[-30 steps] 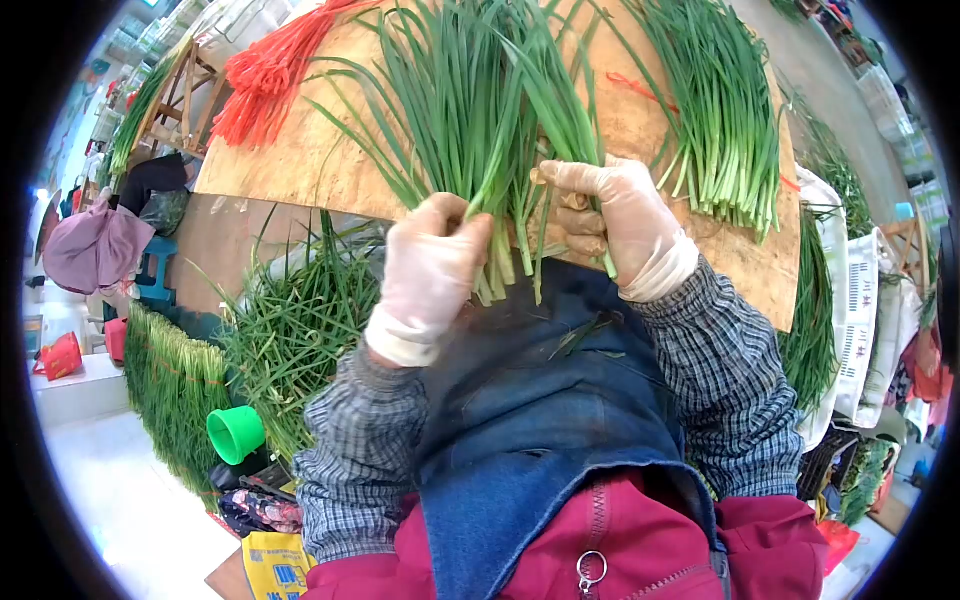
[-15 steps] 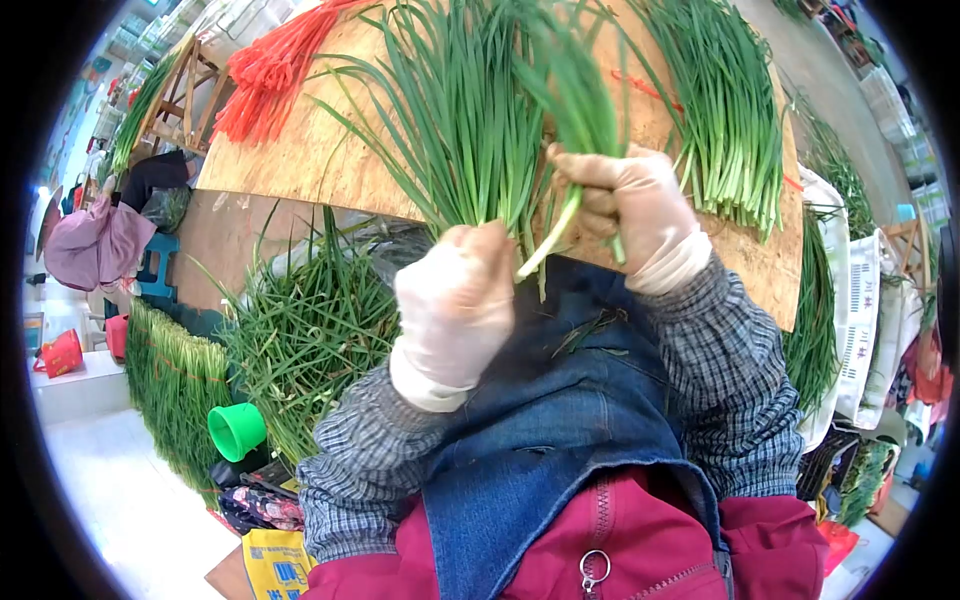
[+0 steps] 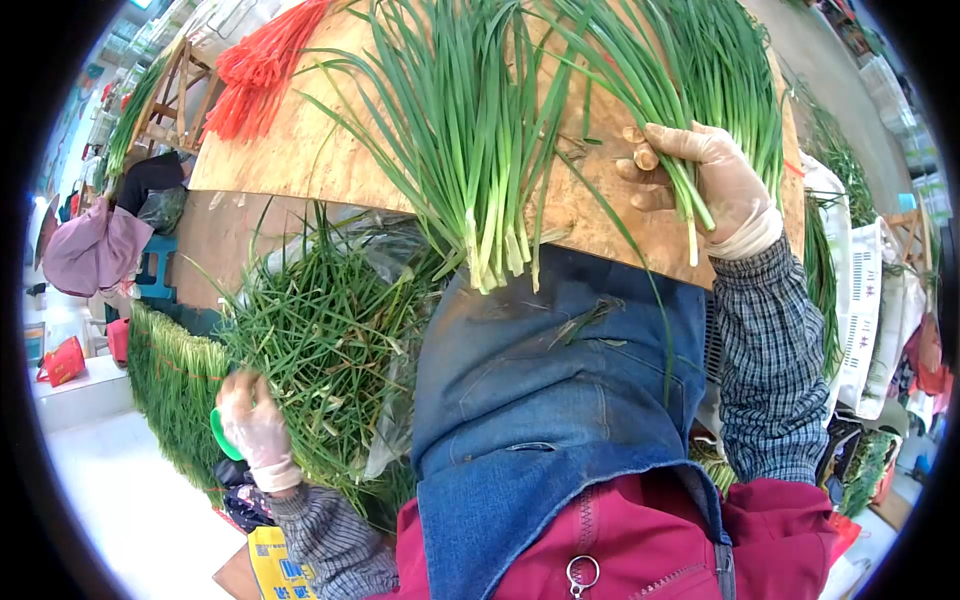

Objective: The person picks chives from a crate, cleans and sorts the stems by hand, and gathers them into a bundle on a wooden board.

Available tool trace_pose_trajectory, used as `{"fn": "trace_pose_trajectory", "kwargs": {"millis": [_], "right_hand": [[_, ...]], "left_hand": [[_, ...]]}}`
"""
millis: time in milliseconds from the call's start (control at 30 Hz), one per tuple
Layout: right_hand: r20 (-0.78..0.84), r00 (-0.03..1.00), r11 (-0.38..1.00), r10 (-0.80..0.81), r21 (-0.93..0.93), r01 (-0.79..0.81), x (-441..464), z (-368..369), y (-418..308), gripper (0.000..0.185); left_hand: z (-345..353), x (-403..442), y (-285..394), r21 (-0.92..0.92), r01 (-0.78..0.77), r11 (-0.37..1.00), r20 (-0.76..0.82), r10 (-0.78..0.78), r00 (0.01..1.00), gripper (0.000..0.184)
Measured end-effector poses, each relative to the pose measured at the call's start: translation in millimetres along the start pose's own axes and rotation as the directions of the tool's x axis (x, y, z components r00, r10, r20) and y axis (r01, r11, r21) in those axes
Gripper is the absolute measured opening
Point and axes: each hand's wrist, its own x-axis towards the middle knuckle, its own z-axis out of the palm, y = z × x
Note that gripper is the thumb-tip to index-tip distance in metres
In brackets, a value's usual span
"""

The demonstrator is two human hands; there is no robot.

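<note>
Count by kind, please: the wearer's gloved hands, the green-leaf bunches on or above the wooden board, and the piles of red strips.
Gloved hands: 2 (left hand, right hand)
Leaf bunches: 3 (middle bunch, held bunch, right-side bunch)
Red-strip pile: 1
Total: 6

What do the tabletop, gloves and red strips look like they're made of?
Tabletop: probably plywood, matte, from its mottled tan, stained face. Gloves: perhaps thin, smooth latex or vinyl, being translucent and wrinkled. Red strips: likely plastic, slightly shiny, bright and stringy.

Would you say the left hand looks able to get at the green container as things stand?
Probably yes: the left hand overlaps the green container in view, and nothing visible blocks it, though contact is unclear.
</note>
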Motion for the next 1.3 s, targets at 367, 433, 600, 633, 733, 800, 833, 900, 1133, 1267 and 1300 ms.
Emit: {"fn": "trace_pose_trajectory", "kwargs": {"millis": [367,433,600,633,733,800,833,900,1133,1267,1300], "right_hand": [[-0.018,0.992,0.990,0.127,0.068,-0.126,-3,-14,4,0.020],[0.021,0.992,0.986,0.126,0.110,-0.127,-4,-15,-1,0.018],[0.104,0.994,0.988,0.017,0.152,-0.033,-1,-4,-1,0.012],[0.111,0.994,0.985,0.009,0.170,-0.028,0,-2,-1,0.012],[0.120,0.993,0.972,-0.003,0.235,-0.025,5,4,3,0.010],[0.156,0.988,0.947,-0.003,0.316,-0.047,7,7,5,0.010],[0.179,0.984,0.933,-0.001,0.354,-0.063,10,11,6,0.010],[0.165,0.986,0.892,-0.016,0.448,-0.060,14,21,8,0.016],[0.280,0.958,0.846,0.067,0.493,-0.204,32,58,33,0.017],[0.273,0.957,0.870,0.102,0.442,-0.219,44,81,47,0.012],[0.210,0.975,0.905,0.074,0.396,-0.154,44,89,50,0.013]], "left_hand": [[49,68,317,-0.271,-0.517,0.812,-0.050,0.525,0.850,0.035],[68,84,323,-0.226,-0.488,0.843,-0.114,0.475,0.873,0.028],[79,101,309,-0.138,-0.549,0.824,-0.077,0.544,0.835,0.012],[81,105,303,-0.094,-0.559,0.824,-0.093,0.552,0.829,0.010],[83,135,271,-0.165,-0.544,0.823,-0.069,0.540,0.839,0.015],[74,161,245,-0.425,-0.415,0.804,-0.038,0.442,0.896,0.017],[66,173,232,-0.598,-0.280,0.751,0.025,0.367,0.930,0.018],[55,196,203,-0.820,-0.074,0.568,0.135,0.318,0.938,0.022],[22,186,149,-0.975,0.210,-0.075,0.199,0.135,0.971,0.015],[24,175,144,-0.958,0.256,-0.129,0.232,0.177,0.956,0.015],[23,171,148,-0.949,0.281,-0.142,0.251,0.195,0.948,0.015]]}}
